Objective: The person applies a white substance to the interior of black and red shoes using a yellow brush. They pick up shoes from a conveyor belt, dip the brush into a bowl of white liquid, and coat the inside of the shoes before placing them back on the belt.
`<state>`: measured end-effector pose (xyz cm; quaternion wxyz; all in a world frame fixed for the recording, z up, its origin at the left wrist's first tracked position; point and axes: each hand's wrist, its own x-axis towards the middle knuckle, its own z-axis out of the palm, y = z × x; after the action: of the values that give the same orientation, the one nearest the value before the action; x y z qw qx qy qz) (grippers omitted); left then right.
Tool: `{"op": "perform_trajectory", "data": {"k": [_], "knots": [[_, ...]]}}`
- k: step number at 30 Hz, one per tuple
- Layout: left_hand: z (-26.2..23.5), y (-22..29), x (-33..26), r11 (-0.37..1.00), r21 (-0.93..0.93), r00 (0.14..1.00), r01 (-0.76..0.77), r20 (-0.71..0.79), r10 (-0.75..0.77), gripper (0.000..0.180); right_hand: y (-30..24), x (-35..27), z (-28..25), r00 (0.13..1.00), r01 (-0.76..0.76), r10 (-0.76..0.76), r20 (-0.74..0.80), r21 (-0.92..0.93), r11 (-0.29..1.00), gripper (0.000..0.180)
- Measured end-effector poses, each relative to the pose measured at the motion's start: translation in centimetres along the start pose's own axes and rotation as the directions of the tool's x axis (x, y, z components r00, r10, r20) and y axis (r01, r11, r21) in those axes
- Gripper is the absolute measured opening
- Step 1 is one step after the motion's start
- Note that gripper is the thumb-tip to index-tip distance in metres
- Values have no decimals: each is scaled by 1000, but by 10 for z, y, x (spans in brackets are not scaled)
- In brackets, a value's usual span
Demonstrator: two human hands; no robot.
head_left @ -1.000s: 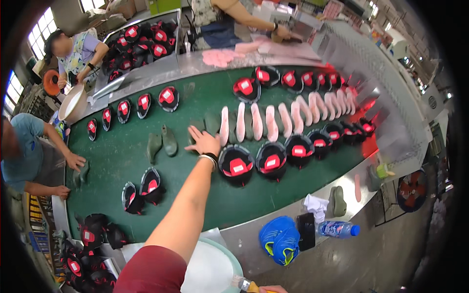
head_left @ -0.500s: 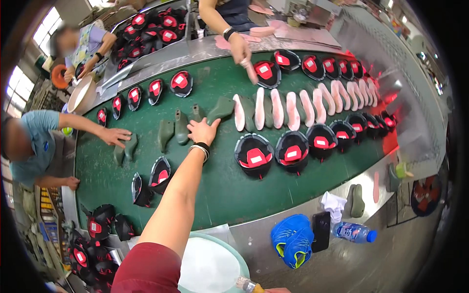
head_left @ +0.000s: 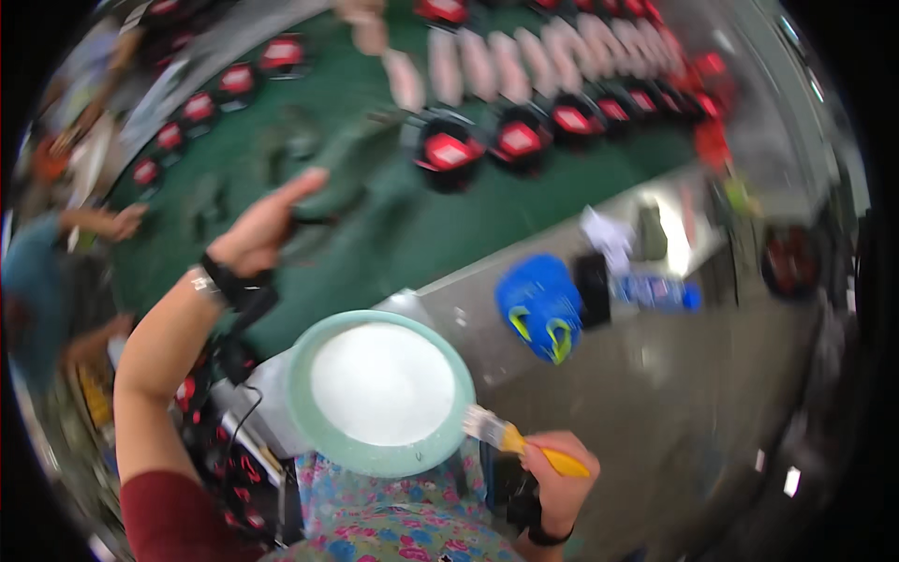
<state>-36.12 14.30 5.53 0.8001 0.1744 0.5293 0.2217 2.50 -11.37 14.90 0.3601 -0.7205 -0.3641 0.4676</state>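
The fingers of our left hand (head_left: 260,227) look extended, one digit reaching toward a dark green shape (head_left: 348,173), probably a shoe last; blur keeps us from telling whether they grip it. The fingers of our right hand (head_left: 561,471) are wrapped round a yellow-handled paintbrush (head_left: 494,431).

We take the pale green bowl (head_left: 375,461) as landmark. Well to its left, a co-worker's hand (head_left: 126,222) shows near the edge of the green conveyor belt (head_left: 449,229). Beyond the bowl and to its left runs a row of black-and-red shoe uppers (head_left: 198,110). Closer to the bowl we find our left hand and the dark green shape. Straight beyond the bowl, far off, another co-worker's hand (head_left: 370,33) is near a pink insole (head_left: 405,82). A white liquid (head_left: 384,379) lies in the bowl; the bristles are at its right rim, touching or not we cannot say. Further right are blue sports shoes (head_left: 538,300).

We judge that a loaded brush tilted outside the rim could drip onto our flowered apron (head_left: 393,510); a knock from the right wrist could slop the bowl; and a loose left-hand hold could let the last slip.
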Motion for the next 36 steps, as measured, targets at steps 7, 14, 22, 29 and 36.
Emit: {"op": "perform_trajectory", "data": {"k": [7, 14, 22, 29, 36], "knots": [[10, 9, -140, 963, -49, 953, -263, -169, 252, 53, -17, -2, -16, 978, 195, -199, -63, -57, 979, 4], [-186, -96, -330, 914, 68, 606, -400, -729, 319, 55, -41, -18, 17, 943, 333, -328, 56, -190, 924, 6], [-487, -256, -349, 973, 205, -34, 107, -977, 210, 93, -85, -43, 101, 917, 395, -386, 102, -370, 841, 9], [-587, -288, -265, 976, -122, -302, 182, -951, -62, 78, -102, -77, 162, 907, 365, -420, 35, -564, 741, 12], [-649, -311, -257, 959, 13, -267, 283, -959, 92, 75, -120, -98, 152, 924, 325, -380, 55, -638, 698, 16]]}}
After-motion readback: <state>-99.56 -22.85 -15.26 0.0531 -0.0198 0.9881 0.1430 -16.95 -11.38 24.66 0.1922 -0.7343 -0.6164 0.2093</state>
